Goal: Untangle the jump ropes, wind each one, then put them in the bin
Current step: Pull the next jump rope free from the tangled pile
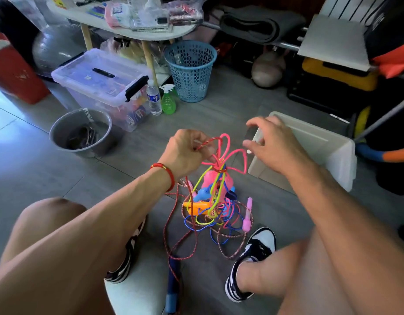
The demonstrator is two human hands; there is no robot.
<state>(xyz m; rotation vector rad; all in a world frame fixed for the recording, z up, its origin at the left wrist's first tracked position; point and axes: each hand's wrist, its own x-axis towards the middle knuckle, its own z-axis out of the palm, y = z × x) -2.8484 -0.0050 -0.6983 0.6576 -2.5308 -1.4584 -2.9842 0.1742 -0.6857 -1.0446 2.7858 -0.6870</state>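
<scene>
A knot of jump ropes (215,201) hangs between my knees, with pink, yellow, blue and red-and-white braided cords wound together. Pink, blue and orange handles are caught in it. My left hand (187,151) pinches the red braided cord and the pink loops (228,151) at the top and lifts the bundle. My right hand (269,142) hovers just right of the loops, fingers spread, holding nothing. The white bin (321,151) stands on the floor behind my right hand. A blue handle (173,283) lies on the floor by my left foot.
A metal bucket (80,133) stands at the left, a clear lidded storage box (100,80) behind it. A water bottle (154,98), a green spray bottle (168,101) and a blue mesh basket (190,69) stand further back. My shoes flank the ropes.
</scene>
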